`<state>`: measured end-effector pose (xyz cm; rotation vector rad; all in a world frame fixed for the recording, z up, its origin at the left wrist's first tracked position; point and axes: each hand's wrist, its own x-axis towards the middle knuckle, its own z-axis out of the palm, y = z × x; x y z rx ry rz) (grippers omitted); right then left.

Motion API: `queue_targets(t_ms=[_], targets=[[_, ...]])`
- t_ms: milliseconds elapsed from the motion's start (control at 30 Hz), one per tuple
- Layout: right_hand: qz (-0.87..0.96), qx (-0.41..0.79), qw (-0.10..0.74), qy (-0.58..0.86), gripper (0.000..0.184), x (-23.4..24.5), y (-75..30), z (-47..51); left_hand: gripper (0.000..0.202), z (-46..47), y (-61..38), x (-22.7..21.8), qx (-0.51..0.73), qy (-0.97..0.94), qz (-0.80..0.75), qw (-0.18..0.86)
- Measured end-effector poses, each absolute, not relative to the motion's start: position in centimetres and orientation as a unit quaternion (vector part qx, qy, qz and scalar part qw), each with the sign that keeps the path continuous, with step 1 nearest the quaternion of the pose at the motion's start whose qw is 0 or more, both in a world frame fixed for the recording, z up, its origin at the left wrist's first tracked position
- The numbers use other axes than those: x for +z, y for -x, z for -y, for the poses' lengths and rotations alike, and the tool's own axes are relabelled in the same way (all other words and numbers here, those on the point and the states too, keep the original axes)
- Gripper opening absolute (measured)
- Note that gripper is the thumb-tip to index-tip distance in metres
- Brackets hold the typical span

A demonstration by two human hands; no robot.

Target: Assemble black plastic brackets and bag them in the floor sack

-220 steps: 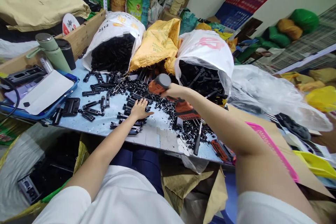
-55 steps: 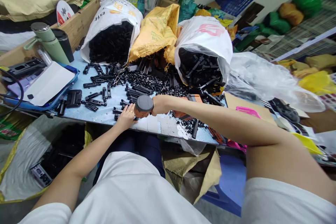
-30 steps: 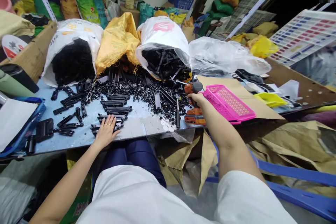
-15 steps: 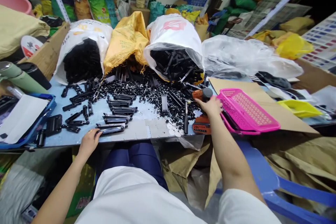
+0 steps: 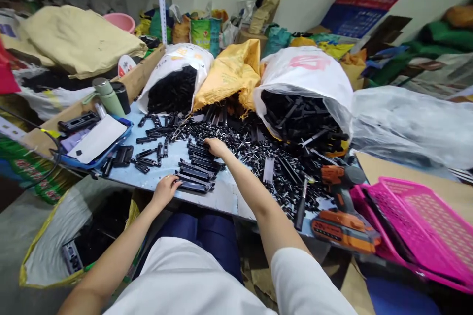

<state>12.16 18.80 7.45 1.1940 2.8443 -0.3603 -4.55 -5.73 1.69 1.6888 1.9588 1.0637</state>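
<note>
Several long black bar-shaped parts (image 5: 197, 170) lie side by side in a row on the blue table. My left hand (image 5: 165, 192) pinches the left end of the nearest bar, thumb and fingertips together. At the far end of the row is my right hand (image 5: 216, 148), its fingers bent together on the farthest bar; their tips are partly hidden. Beyond the row spreads a heap of small black pieces and screws (image 5: 240, 142). Smaller black parts (image 5: 148, 162) lie left of the row.
A cordless drill (image 5: 340, 206) and a hammer (image 5: 301, 206) lie to the right, beside a pink basket (image 5: 424, 211). Open sacks of black parts, one white sack (image 5: 306, 69) and a yellow sack (image 5: 229, 74) among them, line the back. A blue tray (image 5: 127, 133) and green bottle (image 5: 108, 96) are left.
My right hand has moved left from beside the drill and pink basket to the far end of the row. My left hand remains at the nearest bar. The view has turned right.
</note>
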Motion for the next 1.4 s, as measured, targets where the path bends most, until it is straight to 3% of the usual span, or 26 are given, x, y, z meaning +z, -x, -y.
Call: queue_targets(t_ms=[100,167,233,300,367,600,833,1067,1233,1400], targets=[[-0.924,-0.125,0.040,-0.360,0.047,8.5,-12.6,-20.5,0.033,7.5,2.3,2.8,0.485,-0.421,-0.715,0.277],[-0.927,-0.153,0.065,-0.335,0.051,9.2,-13.0,-21.2,0.039,8.5,0.7,3.4,0.508,-0.265,-0.670,0.473],[-0.914,-0.219,0.106,-0.324,0.068,9.5,-12.9,-21.6,0.041,8.6,-0.9,3.9,0.492,-0.104,-0.578,0.643],[-0.882,-0.300,0.130,-0.340,0.093,8.9,-12.4,-21.4,0.039,7.8,-2.1,4.5,0.505,0.017,-0.520,0.689],[-0.850,-0.356,0.126,-0.369,0.107,7.8,-11.9,-20.7,0.035,6.4,-3.1,4.9,0.545,0.083,-0.509,0.661],[-0.775,-0.435,0.177,-0.424,0.095,5.1,-13.9,-17.1,0.040,4.9,-5.2,4.9,0.670,0.078,-0.487,0.555],[-0.689,-0.624,-0.016,-0.368,0.092,4.6,-17.4,-10.8,0.048,6.6,-5.0,4.4,0.700,0.025,-0.401,0.590],[-0.762,-0.569,-0.124,-0.283,0.086,7.3,-9.3,0.7,0.043,16.3,5.2,1.8,0.640,0.010,-0.462,0.613],[-0.714,-0.641,-0.064,-0.275,0.090,4.0,3.7,10.6,0.053,26.4,20.6,1.4,0.577,-0.005,-0.603,0.551],[-0.630,-0.710,0.050,-0.312,0.100,-0.7,11.2,16.4,0.058,27.8,29.0,1.8,0.390,-0.171,-0.771,0.474]])
